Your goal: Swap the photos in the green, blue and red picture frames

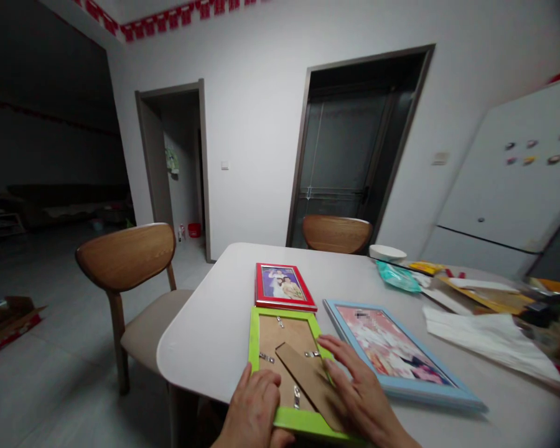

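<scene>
Home: dining table point(205, 323), fridge point(504, 193)

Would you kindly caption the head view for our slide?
Left hand and right hand on back of green photo frame, near red frame and blue frame.

Face-down frame point(299, 374) at edge of table point(210, 330); second frame point(284, 286) behind, third frame point(396, 348) right.

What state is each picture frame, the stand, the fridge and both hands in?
Green frame: back facing up
Red frame: picture side up
Blue frame: picture side up
Stand: slanted; whether raised unclear
Fridge: shut
Left hand: gripping green frame
Right hand: touching green frame's right side
</scene>
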`<control>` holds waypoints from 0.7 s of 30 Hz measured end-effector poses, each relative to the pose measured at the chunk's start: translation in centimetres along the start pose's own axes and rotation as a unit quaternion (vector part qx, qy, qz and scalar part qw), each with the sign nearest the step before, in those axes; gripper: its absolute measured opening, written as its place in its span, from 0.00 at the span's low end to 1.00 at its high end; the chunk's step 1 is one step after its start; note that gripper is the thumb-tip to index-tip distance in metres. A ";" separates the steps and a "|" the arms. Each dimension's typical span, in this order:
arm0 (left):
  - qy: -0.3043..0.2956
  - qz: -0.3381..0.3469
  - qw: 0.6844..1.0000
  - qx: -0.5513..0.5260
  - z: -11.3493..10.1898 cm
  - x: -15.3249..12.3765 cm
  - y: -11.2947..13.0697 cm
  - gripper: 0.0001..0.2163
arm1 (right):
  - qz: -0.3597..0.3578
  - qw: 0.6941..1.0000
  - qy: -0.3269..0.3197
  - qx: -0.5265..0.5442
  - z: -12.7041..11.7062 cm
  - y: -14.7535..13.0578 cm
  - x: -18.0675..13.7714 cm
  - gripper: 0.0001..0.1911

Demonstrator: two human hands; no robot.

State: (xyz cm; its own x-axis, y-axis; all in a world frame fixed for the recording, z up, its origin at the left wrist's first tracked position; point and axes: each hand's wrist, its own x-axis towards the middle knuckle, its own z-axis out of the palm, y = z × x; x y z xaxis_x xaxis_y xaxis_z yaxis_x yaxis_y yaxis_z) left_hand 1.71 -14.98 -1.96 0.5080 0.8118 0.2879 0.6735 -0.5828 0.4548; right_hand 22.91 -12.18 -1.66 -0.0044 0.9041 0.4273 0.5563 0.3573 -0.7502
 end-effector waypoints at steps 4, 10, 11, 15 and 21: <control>0.095 -0.008 0.992 -0.085 -2.6 0.2 1.2 0.08 | 0.187 0.947 0.128 0.227 -0.1 -0.5 0.8 0.20; 0.181 -0.020 0.911 -0.370 -2.7 1.4 4.8 0.09 | 0.320 0.780 -0.021 0.537 4.3 -4.1 -1.2 0.22; 0.170 -0.009 0.899 -0.402 -2.2 1.7 5.3 0.10 | 0.306 0.771 -0.021 0.558 4.9 -4.6 -1.3 0.21; 0.183 -0.002 0.877 -0.444 -1.1 3.4 6.1 0.18 | 0.256 0.785 0.087 0.557 3.8 -4.9 -0.6 0.19; 0.142 -0.026 0.816 -0.560 -2.2 7.3 6.3 0.26 | 0.260 0.903 0.133 0.315 -5.3 -0.1 1.8 0.27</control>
State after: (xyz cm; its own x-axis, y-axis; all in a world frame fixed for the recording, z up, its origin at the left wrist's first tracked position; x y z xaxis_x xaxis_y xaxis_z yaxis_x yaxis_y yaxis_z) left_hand 8.47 -12.62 4.84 0.2421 0.9027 0.3558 -0.3047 -0.2774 0.9112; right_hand 27.27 -11.84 1.88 0.3672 0.9299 -0.0219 -0.1584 0.0393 -0.9866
